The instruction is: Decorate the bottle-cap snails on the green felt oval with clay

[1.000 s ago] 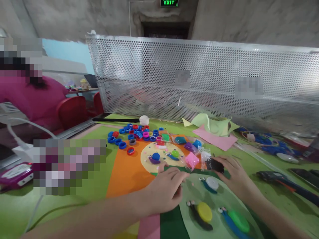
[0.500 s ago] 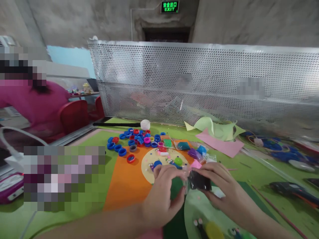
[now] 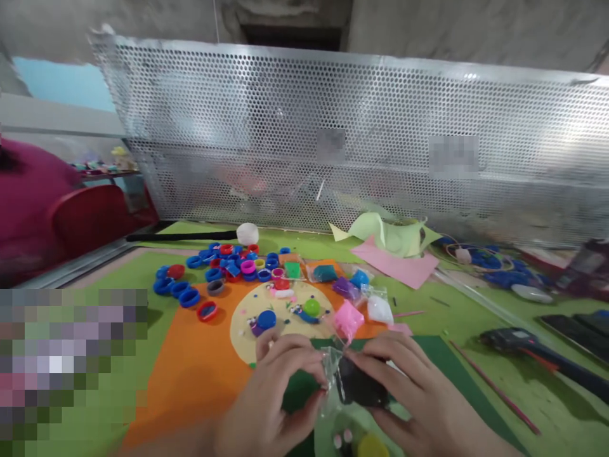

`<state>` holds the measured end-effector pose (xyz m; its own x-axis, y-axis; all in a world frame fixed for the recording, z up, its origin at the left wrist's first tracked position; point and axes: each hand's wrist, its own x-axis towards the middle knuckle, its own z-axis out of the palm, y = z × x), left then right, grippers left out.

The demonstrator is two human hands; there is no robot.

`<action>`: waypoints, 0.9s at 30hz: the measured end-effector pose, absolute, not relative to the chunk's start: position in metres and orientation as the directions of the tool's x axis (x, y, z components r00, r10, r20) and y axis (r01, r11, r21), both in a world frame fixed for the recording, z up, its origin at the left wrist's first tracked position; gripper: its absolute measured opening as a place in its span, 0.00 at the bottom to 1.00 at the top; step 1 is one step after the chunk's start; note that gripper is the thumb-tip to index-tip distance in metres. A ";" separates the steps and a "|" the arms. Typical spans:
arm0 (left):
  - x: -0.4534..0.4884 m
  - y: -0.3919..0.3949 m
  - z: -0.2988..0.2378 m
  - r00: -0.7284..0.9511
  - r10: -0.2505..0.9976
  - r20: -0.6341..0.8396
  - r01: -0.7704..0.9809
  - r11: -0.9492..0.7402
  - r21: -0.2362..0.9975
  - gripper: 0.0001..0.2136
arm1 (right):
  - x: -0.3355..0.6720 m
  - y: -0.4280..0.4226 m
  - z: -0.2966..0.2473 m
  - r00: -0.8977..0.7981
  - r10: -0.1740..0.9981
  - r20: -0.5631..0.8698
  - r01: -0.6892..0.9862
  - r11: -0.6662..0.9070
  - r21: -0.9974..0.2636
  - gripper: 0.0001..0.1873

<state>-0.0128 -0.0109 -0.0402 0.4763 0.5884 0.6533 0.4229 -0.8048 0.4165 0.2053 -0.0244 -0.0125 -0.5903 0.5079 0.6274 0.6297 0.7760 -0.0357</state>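
Observation:
A small clear bag of black clay [image 3: 359, 383] is held between my two hands, low over a dark green sheet [image 3: 431, 349]. My left hand [image 3: 280, 387] pinches the bag's clear plastic edge between thumb and fingers. Around the dark filled part, the fingers of my right hand [image 3: 404, 381] are closed from the right. Just beyond lies a cream paper circle [image 3: 247, 301] with small clay figures, on an orange sheet [image 3: 185, 355]. Packets of pink [image 3: 349, 319], white [image 3: 380, 309] and purple clay [image 3: 346, 288] rest past my right hand. Below the bag, a pale green circle is partly hidden.
Many blue and red bottle caps [image 3: 231, 266] are heaped at the back left. A black stick with a white ball [image 3: 248, 234] lies behind them. At right are a glue gun [image 3: 528, 346] and a pink stick [image 3: 495, 387]. A perforated metal panel [image 3: 295, 139] closes the back.
The view has tilted down and turned right, so the exit sign has left the picture. Both hands still hold the bag of black clay, now lower in view, and its clear edge shows more.

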 end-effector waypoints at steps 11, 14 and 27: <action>-0.016 -0.009 -0.047 0.484 0.642 0.594 0.490 -0.761 0.424 0.29 | 0.203 -0.025 -0.013 -0.558 0.497 0.665 0.632 0.773 -0.047 0.18; -0.012 -0.009 -0.044 0.499 0.693 0.520 0.438 -0.719 0.539 0.33 | 0.204 -0.025 -0.013 -0.531 0.518 0.671 0.664 0.746 -0.050 0.17; -0.011 -0.025 -0.041 0.492 0.785 0.377 0.183 -0.517 0.836 0.39 | 0.203 -0.030 -0.016 -0.445 0.548 0.708 0.732 0.678 -0.065 0.15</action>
<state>-0.0111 -0.0246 -0.0405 0.4918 0.7847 0.3773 0.1826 -0.5167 0.8365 0.2034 -0.0300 -0.0156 -0.4455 0.5483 0.7078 0.7321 0.6782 -0.0645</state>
